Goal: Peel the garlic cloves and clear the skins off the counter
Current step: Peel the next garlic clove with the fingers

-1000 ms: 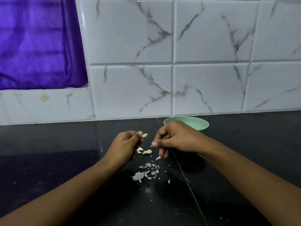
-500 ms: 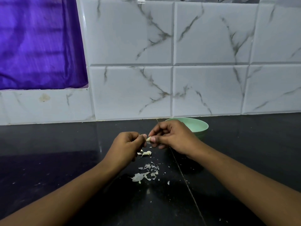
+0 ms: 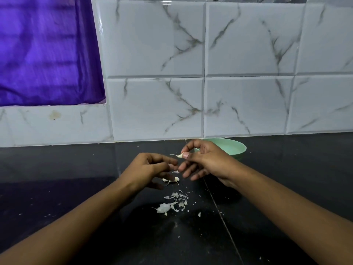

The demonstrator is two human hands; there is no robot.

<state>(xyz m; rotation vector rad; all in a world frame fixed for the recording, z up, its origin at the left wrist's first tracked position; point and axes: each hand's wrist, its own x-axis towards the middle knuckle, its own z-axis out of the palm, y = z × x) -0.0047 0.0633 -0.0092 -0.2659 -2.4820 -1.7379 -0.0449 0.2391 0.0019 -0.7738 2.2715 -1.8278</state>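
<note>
Right hand: the right hand [image 3: 208, 161] pinches a garlic clove [image 3: 179, 155] between thumb and forefinger; the other 3 fingers hang loosely below.
Garlic clove: small and pale, held above the counter [image 3: 57, 188], its thin tail pointing toward the left hand.
Left hand: the left hand [image 3: 147, 169] hovers just beside the right, fingers loosely curled; the tips are blurred, so it cannot be told whether they grip anything.
Skin fleck: a skin fleck [image 3: 176, 171] shows between the fingertips of the 2 hands; held or loose cannot be told.
Pale pieces: a few pale pieces [image 3: 171, 180] lie on the counter under the left fingers; cloves or skins cannot be told.
Skins: torn skins [image 3: 174, 202] lie scattered on the dark counter, nearer the person than the hands.
Bowl: a green bowl [image 3: 238, 151] stands behind the right hand, near the tiled wall [image 3: 152, 54].
Cloth: a purple cloth [image 3: 47, 50] hangs at upper left.
</note>
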